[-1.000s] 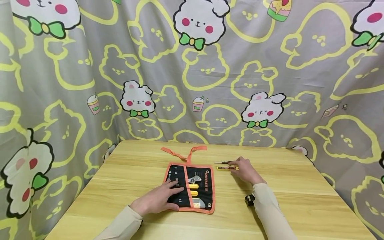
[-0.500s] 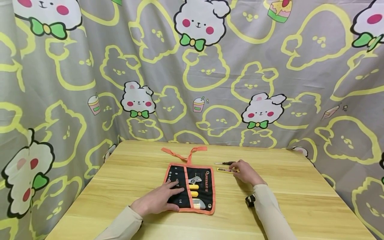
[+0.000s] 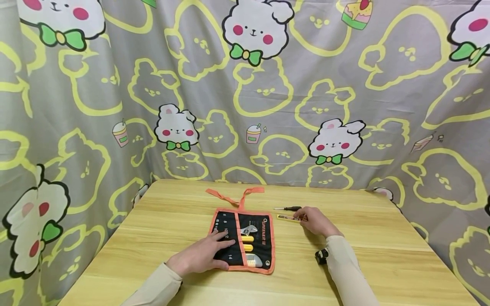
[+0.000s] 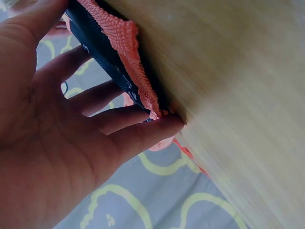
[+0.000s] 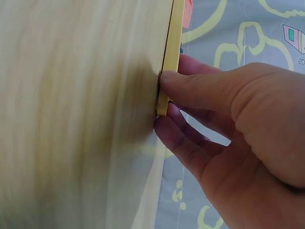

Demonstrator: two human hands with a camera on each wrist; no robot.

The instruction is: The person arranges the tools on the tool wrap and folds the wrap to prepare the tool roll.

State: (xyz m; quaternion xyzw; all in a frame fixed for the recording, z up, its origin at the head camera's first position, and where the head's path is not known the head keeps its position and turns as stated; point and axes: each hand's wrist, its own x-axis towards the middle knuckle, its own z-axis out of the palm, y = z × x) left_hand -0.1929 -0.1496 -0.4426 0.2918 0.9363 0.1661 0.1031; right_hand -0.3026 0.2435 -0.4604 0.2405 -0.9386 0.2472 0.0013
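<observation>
Seemingly pinched, yellow case [image 3: 288, 218], right grip [image 3: 317, 221] at end

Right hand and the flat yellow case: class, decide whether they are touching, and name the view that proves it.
Touching. The right wrist view shows it plainly: the thumb of the right hand lies against the yellow case's edge, with no gap.
</observation>
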